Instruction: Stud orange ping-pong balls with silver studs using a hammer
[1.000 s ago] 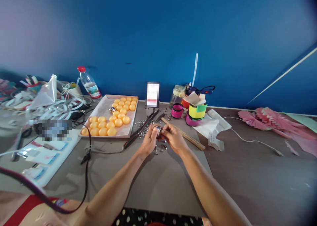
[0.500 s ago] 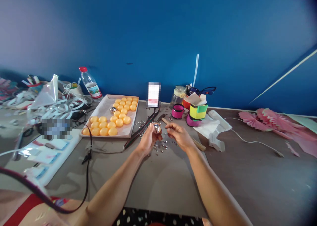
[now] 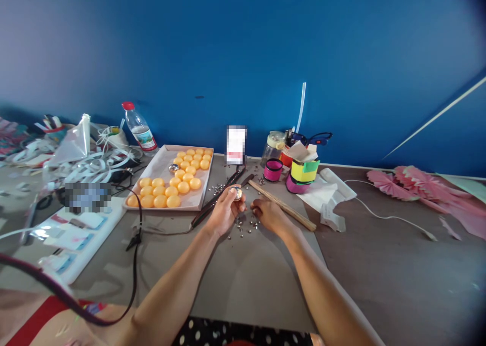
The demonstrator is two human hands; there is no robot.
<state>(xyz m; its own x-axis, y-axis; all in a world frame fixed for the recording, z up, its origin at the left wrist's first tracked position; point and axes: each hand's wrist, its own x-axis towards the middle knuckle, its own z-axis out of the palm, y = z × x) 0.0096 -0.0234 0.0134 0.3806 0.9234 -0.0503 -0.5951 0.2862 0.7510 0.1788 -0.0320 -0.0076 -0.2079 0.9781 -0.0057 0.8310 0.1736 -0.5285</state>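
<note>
My left hand [image 3: 221, 213] is closed around a small ball [image 3: 239, 193] covered in shiny silver, held just above the table. To its right, my right hand [image 3: 271, 215] is lowered to the tabletop, its fingertips drawn together among loose silver studs [image 3: 240, 228]. Whatever lies between those fingertips is hidden. More small studs [image 3: 217, 188] are scattered beyond my left hand. A hammer with a wooden handle [image 3: 288, 208] lies just past my right hand. Several orange balls [image 3: 159, 201] and one silver-covered ball [image 3: 173, 168] sit in a shallow white tray [image 3: 186, 208] on the left.
A long black tool [image 3: 205, 212] with a cord lies beside the tray. A capped bottle [image 3: 141, 131] leans behind it. At the back stand a phone-like screen [image 3: 236, 144], a jar [image 3: 272, 146] and magenta tape [image 3: 272, 170]. A power strip [image 3: 81, 265] lies left; pink paper [image 3: 417, 184] right.
My right hand has moved down and slightly left, from above the table to the studs. My left hand has turned a little with the ball, shifting slightly left.
</note>
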